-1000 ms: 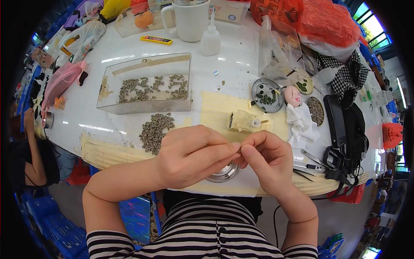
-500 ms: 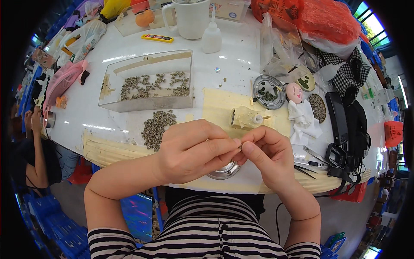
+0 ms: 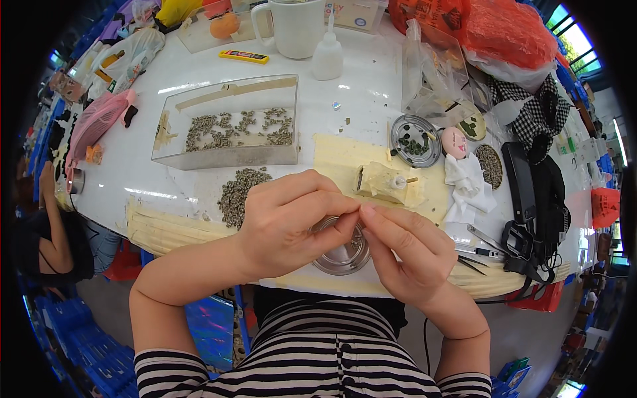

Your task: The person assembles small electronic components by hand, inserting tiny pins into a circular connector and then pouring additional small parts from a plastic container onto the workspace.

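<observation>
My left hand (image 3: 285,222) and my right hand (image 3: 411,249) meet at their fingertips above a round clear dish (image 3: 340,265). Both are closed in a pinch, and whatever sits between the tips is hidden or too small to name. A few small pieces lie in the dish. Left of my left hand is a pile of small grey-brown metallic pieces (image 3: 235,192). Beyond it, a clear rectangular box (image 3: 229,159) holds more of them. Just past my fingers stands a tape-covered block (image 3: 388,184) with a small white nozzle and a stick on it.
At the right are a round dish of dark green bits (image 3: 417,140), a pink round lid (image 3: 454,142), crumpled white tissue (image 3: 466,182), tweezers (image 3: 472,264) and a black strap (image 3: 531,219). A white squeeze bottle (image 3: 328,56) and a white jug (image 3: 296,30) stand at the back. Another person sits far left.
My right hand has turned so its fingers now point up and left toward my left fingertips. The pinch has risen slightly, and more of the round dish below shows.
</observation>
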The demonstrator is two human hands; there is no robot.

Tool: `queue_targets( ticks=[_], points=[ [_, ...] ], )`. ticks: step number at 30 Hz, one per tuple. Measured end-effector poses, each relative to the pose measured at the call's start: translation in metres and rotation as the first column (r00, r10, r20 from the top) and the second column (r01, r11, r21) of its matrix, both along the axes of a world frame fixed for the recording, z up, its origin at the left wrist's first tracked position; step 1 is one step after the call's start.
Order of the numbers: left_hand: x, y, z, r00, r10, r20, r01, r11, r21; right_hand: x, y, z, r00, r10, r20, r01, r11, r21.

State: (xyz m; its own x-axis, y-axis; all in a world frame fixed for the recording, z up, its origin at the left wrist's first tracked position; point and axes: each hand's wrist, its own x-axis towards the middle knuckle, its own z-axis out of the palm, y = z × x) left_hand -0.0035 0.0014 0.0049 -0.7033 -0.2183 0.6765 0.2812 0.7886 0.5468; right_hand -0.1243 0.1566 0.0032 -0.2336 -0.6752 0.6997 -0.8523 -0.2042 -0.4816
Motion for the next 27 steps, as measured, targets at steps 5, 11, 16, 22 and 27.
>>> queue_targets(
  ticks=[5,11,16,22,27],
  points=[
    [0.0011,-0.0001,-0.002,1.0,-0.019,-0.02,0.02,0.999,0.05,-0.0021,0.0049,0.0008,0.849,0.11,0.516,-0.174,0.982,0.077],
    [0.0001,0.0006,-0.0013,0.998,-0.045,-0.051,0.047,0.998,0.035,0.0008,0.0089,0.0055,0.344,0.056,0.937,-0.304,0.951,0.055],
    [0.0003,0.0014,-0.0024,0.995,-0.072,-0.071,0.063,0.99,-0.122,-0.0012,0.0097,0.0062,0.553,0.044,0.832,-0.293,0.945,0.145],
    [0.0005,-0.0003,-0.0025,0.991,-0.121,-0.052,0.115,0.988,-0.101,-0.0056,0.0115,0.0029,0.389,0.031,0.921,-0.368,0.921,0.125],
    [-0.0004,-0.0016,-0.0036,0.985,-0.162,-0.063,0.16,0.987,-0.028,-0.0085,0.0094,0.006,0.214,0.031,0.976,-0.46,0.885,0.073]
  ],
)
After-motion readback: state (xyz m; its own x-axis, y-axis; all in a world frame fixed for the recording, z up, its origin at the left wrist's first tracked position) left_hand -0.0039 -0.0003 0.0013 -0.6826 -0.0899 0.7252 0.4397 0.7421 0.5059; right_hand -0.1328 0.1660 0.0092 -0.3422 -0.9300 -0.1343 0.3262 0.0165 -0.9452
